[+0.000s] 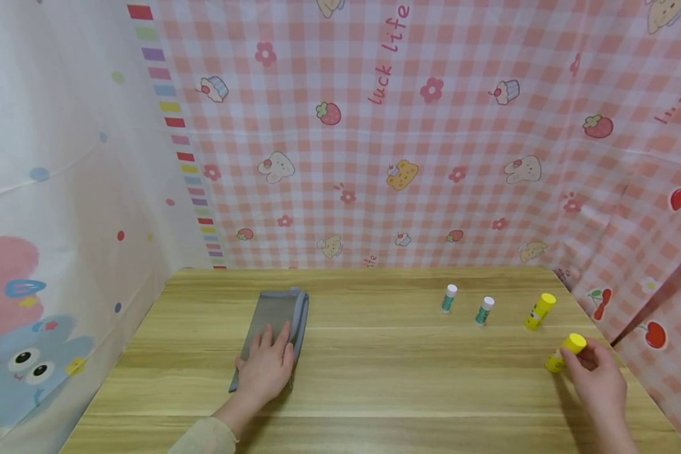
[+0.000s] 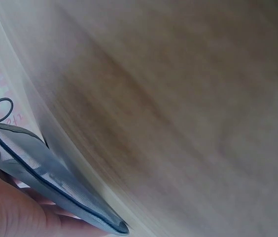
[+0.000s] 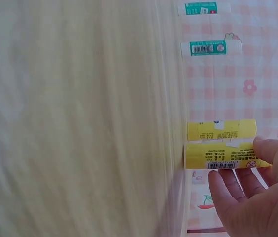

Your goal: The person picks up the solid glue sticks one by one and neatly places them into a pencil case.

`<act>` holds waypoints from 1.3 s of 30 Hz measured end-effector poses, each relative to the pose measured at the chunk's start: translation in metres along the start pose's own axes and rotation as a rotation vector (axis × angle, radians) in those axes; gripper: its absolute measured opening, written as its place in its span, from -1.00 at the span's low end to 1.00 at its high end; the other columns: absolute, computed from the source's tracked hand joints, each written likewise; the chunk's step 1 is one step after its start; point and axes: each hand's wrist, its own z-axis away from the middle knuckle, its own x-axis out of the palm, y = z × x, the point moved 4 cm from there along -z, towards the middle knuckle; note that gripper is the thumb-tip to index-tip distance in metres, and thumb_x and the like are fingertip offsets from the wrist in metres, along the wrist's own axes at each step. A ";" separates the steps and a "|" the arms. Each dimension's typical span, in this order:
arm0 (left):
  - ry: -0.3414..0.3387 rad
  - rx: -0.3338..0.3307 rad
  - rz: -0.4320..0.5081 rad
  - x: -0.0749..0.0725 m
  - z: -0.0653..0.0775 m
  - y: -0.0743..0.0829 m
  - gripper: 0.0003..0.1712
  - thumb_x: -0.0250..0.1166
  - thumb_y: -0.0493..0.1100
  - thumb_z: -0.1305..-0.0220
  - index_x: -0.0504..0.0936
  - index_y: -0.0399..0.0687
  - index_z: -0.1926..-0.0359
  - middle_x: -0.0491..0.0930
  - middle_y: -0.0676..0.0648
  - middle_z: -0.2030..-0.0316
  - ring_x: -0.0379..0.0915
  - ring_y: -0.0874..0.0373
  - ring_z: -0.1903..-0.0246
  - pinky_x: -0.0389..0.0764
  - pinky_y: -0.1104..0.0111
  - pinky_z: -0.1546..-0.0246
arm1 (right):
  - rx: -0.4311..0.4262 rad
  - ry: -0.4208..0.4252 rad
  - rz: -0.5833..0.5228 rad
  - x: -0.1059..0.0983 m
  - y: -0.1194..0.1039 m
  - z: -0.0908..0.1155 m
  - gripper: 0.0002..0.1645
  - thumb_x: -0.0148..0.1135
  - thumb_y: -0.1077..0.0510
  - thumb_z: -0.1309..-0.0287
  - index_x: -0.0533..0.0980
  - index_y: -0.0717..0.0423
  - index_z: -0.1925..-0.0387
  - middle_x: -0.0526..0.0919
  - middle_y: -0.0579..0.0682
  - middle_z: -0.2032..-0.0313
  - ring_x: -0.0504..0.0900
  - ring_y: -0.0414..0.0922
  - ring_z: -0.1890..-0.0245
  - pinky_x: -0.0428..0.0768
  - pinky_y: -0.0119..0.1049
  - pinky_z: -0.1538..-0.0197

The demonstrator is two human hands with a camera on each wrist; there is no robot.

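My left hand point(image 1: 265, 367) rests on a flat grey zippered pouch point(image 1: 272, 306), its fingers spread over the top. In the left wrist view, the mesh pouch point(image 2: 45, 170) shows its dark zip and a small loop, with part of the hand point(image 2: 16, 207) beneath it. On the right, my right hand point(image 1: 598, 378) holds an upright yellow glue stick point(image 1: 556, 360) between thumb and fingers. The right wrist view shows this glue stick point(image 3: 220, 155) with its base at the table surface. A second yellow glue stick point(image 1: 540, 311) stands just behind it.
Two smaller white-and-green glue sticks point(image 1: 449, 298) point(image 3: 208, 47) stand upright left of the yellow ones. The wood-grain table point(image 1: 374, 378) ends at a pink checked cloth point(image 1: 363, 145) behind, and a white patterned cloth point(image 1: 79, 189) hangs at the left.
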 end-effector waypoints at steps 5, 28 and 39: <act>-0.009 -0.003 -0.004 0.000 0.002 0.001 -0.41 -0.15 0.01 -0.53 0.26 -0.03 -0.49 0.16 -0.42 -0.41 0.05 -0.46 -0.36 0.08 -0.61 0.05 | 0.000 -0.027 -0.001 0.003 -0.004 0.004 -0.46 0.15 0.08 -0.38 0.37 0.40 -0.20 0.54 0.41 -0.05 0.20 -0.72 0.46 0.32 -0.73 0.38; -0.010 0.002 0.010 -0.004 0.003 0.003 -0.42 -0.12 -0.01 -0.54 0.27 -0.03 -0.49 0.18 -0.44 -0.40 0.06 -0.46 -0.35 0.08 -0.61 0.06 | -0.257 -0.211 -0.080 0.045 -0.055 0.029 -0.55 0.14 0.16 -0.40 0.41 0.46 -0.12 0.56 0.41 0.05 0.34 -0.64 0.33 0.47 -0.67 0.30; -0.009 0.004 0.006 -0.002 0.002 0.002 -0.42 -0.12 -0.01 -0.53 0.28 -0.03 -0.48 0.17 -0.44 -0.40 0.06 -0.47 -0.35 0.09 -0.62 0.07 | -0.222 -0.343 -0.110 0.077 -0.077 0.043 -0.45 0.12 0.08 -0.43 0.35 0.40 -0.25 0.53 0.36 -0.07 0.52 0.17 -0.05 0.47 -0.66 0.20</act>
